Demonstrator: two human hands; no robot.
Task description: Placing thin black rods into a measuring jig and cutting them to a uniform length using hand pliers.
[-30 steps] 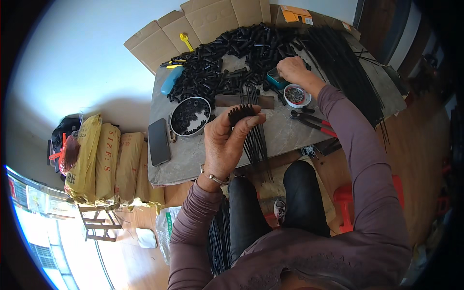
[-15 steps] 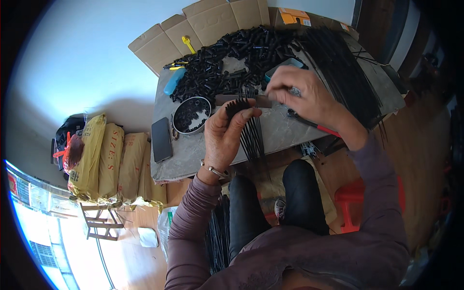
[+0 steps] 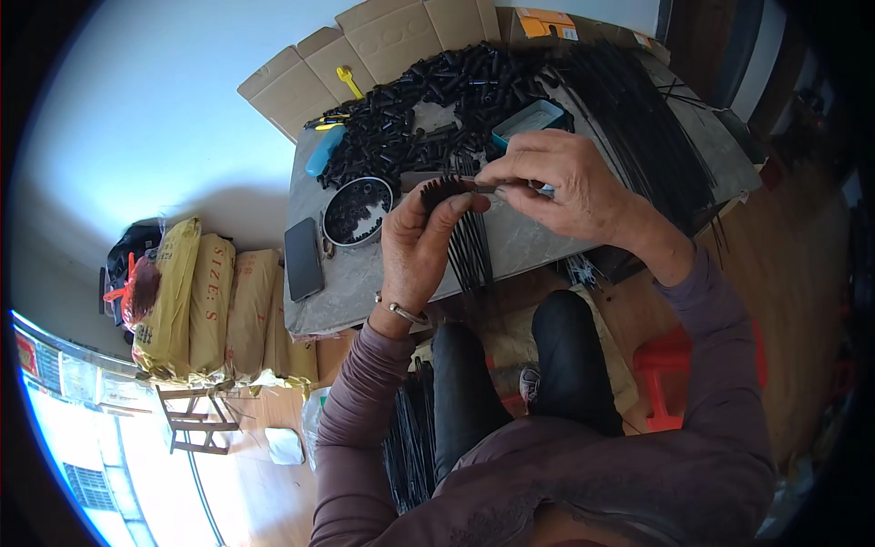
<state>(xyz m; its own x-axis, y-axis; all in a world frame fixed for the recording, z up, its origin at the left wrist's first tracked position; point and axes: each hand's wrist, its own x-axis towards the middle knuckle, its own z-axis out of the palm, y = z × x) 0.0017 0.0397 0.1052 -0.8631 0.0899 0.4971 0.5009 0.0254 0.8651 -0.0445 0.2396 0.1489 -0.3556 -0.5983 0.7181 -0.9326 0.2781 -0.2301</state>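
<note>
My left hand (image 3: 415, 242) is closed, its thumb and fingers pinching a fanned row of black tips (image 3: 439, 191) that look like comb teeth. Several thin black rods (image 3: 470, 251) run down beside that hand past the table edge; I cannot tell whether they join the row. My right hand (image 3: 565, 187) is closed too, fingertips pressed together close to the left thumb. A small thin piece shows at those fingertips, and something pale peeks out below the fingers; neither can be made out. Just beyond the right hand stands a teal tray (image 3: 529, 123).
Black tubular pieces (image 3: 410, 114) are heaped at the back of the grey table (image 3: 365, 283), before a cardboard screen (image 3: 392, 36). A round tin (image 3: 358, 211) with small black parts and a phone (image 3: 303, 260) lie left. Long black rods (image 3: 638, 128) lie right; a red stool (image 3: 661, 383) stands below.
My right hand has moved left and slightly down to the left hand's fingertips, uncovering more of the teal tray. The red-handled tool is now hidden. My left hand keeps its grip.
</note>
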